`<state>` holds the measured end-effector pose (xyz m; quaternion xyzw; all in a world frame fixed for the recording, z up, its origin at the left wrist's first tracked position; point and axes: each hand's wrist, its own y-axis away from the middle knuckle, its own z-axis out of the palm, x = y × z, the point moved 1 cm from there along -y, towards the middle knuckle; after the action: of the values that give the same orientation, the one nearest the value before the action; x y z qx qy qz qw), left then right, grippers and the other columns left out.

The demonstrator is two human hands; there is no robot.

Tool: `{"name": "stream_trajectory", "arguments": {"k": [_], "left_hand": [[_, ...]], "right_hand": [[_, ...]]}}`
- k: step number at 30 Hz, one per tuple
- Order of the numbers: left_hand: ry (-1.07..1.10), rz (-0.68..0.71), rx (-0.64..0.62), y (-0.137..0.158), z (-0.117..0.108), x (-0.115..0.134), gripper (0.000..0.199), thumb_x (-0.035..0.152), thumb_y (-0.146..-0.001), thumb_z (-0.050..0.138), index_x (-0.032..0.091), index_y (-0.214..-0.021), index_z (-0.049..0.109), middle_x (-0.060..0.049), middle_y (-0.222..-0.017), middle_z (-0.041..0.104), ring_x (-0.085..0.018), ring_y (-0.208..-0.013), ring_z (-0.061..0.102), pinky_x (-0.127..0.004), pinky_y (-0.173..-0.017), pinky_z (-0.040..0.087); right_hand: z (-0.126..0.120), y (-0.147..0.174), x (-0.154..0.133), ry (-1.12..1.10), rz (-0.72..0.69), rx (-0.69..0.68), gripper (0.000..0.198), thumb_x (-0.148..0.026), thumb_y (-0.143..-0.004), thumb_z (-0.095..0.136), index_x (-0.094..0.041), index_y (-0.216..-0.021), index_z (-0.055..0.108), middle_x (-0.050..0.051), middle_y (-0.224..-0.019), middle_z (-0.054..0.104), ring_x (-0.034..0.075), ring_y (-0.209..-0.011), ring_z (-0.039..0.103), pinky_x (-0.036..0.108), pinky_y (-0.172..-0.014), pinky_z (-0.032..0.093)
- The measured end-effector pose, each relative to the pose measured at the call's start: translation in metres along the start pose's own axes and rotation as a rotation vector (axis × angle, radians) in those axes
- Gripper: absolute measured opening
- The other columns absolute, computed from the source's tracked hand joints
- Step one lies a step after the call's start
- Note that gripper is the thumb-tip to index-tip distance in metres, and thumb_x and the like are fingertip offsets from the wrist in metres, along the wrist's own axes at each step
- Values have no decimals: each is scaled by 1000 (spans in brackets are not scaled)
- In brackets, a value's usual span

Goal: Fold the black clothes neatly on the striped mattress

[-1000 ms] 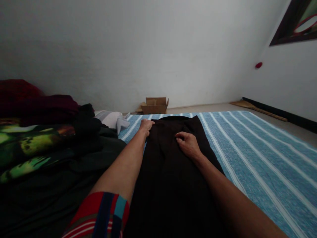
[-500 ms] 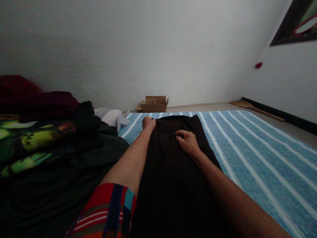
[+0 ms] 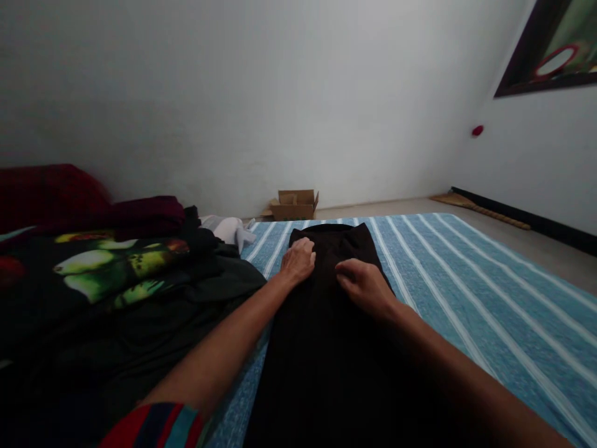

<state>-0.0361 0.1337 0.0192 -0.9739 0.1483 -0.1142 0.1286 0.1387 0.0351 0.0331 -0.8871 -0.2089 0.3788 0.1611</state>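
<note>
A black garment [image 3: 321,348], most like trousers, lies lengthwise in front of me with its waistband [image 3: 329,228] at the far end. On its left edge, just below the waistband, rests my left hand [image 3: 299,259], palm down, fingers slightly bent and apart on the cloth. My right hand [image 3: 366,284] is over the right side of the garment, its fingers curled in together; whether cloth is between them is hidden. The near end of the garment runs out of view below.
A heap of dark clothes [image 3: 186,311] with a green print lies left. Beneath is a blue bedspread [image 3: 466,292] with white stripes. A white cloth [image 3: 228,229] and a cardboard box [image 3: 293,208] are further back, before the wall. A window [image 3: 555,50] is at upper right.
My left hand has let go of the waistband's left corner and moved right and nearer onto the cloth. My right hand has shifted slightly nearer. The view has tilted up and turned left.
</note>
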Motion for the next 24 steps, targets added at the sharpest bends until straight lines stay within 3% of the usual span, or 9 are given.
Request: {"name": "stream_trajectory", "arguments": {"k": [4, 7, 10, 13, 16, 19, 22, 24], "left_hand": [[-1, -20, -116, 27, 13, -9, 32, 32, -84, 47, 18, -112, 53, -11, -129, 51, -23, -123, 42, -37, -99, 34], [-6, -85, -120, 35, 11, -14, 39, 34, -88, 42, 15, -121, 47, -15, -136, 43, -26, -127, 37, -43, -100, 31], [-5, -98, -72, 45, -7, -4, 41, 32, -90, 37, 13, -125, 44, -16, -140, 38, -26, -131, 30, -44, -104, 25], [13, -20, -64, 75, -33, 16, 37, 32, -89, 38, 14, -119, 50, -14, -134, 46, -22, -128, 36, -39, -106, 26], [37, 74, -95, 132, -55, 38, 33, 34, -87, 42, 16, -112, 57, -11, -129, 52, -19, -125, 41, -33, -106, 29], [139, 177, -119, 205, -70, 59, 34, 35, -86, 43, 16, -109, 60, -11, -127, 54, -21, -126, 40, -37, -106, 32], [237, 217, -129, 275, -80, 77, 33, 36, -85, 46, 24, -111, 60, -6, -129, 53, -23, -126, 39, -43, -104, 36], [259, 215, -151, 313, -85, 88, 33, 35, -84, 48, 31, -115, 58, -3, -131, 51, -24, -127, 38, -45, -103, 37]], "right_hand": [[-6, 61, -38, 86, -146, -142, 19, -19, -80, 54, -20, -98, 61, 5, -98, 64, 18, -93, 57, 31, -84, 44], [-5, 100, -55, 190, -197, -196, 24, -20, -78, 58, -20, -102, 60, 8, -111, 60, 22, -106, 52, 38, -92, 41], [-11, 132, -61, 286, -180, -163, 30, -21, -78, 58, -18, -108, 57, 10, -118, 57, 25, -115, 48, 45, -98, 36], [-26, 168, -68, 311, -181, -79, 31, -20, -79, 55, -18, -110, 56, 9, -117, 59, 24, -114, 50, 44, -98, 39], [-36, 209, -80, 322, -290, 2, 29, -26, -80, 55, -20, -109, 56, 7, -114, 62, 22, -110, 54, 39, -94, 44], [-34, 246, -92, 369, -478, 32, 29, -37, -82, 54, -22, -107, 56, 5, -108, 66, 20, -103, 59, 32, -88, 48], [-24, 275, -98, 448, -619, 62, 19, -31, -85, 53, -25, -103, 58, 1, -104, 67, 17, -99, 61, 28, -86, 48], [-17, 291, -100, 487, -641, 110, 20, -27, -85, 53, -27, -105, 57, 2, -104, 67, 17, -99, 61, 29, -89, 47]]}}
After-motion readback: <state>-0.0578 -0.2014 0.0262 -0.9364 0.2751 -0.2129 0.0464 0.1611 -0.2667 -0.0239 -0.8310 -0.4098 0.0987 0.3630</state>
